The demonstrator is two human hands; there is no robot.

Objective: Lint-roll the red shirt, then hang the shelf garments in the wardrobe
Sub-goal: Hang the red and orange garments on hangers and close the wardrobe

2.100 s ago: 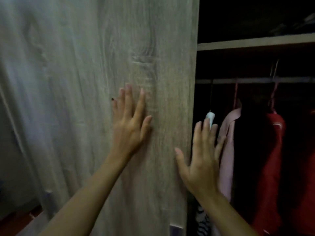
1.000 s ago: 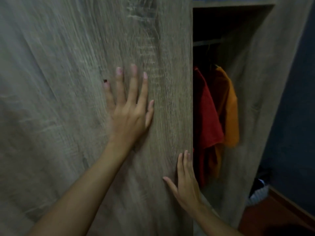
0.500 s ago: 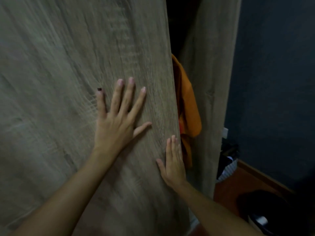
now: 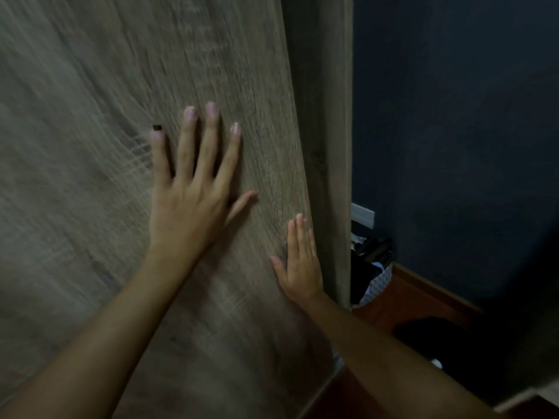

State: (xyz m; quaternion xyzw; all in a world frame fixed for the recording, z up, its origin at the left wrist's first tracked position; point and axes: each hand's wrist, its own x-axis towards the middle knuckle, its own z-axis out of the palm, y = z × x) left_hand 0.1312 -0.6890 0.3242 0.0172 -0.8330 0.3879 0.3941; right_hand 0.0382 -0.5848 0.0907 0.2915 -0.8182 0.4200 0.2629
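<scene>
Now both palms lie flat on the wood-grain wardrobe door, fingers straight and holding nothing: the left hand spread wide mid-panel, the right hand lower, fingers together at the door's right edge, touching the wardrobe side panel. No shirt or garments show; a basket sits by the dark wall
</scene>
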